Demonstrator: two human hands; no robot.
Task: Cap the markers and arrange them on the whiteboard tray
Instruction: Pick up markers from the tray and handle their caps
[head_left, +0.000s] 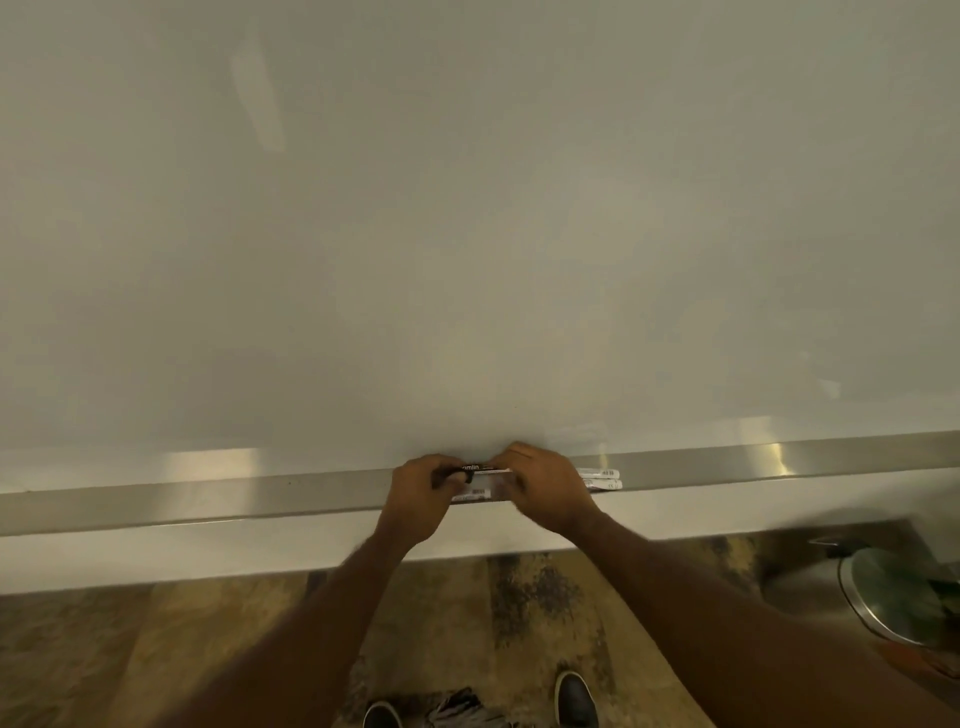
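A white marker with black lettering lies level just above the metal whiteboard tray. My left hand pinches its left end, where a dark cap or tip shows. My right hand grips its right part and hides that end. Two more white markers lie side by side on the tray, their ends poking out to the right of my right hand. Another marker body is partly visible on the tray under my hands.
The whiteboard fills the upper view, blank. Below the tray are a white wall strip and a patterned floor. A round metal bin lid stands at the lower right. My shoes show at the bottom edge.
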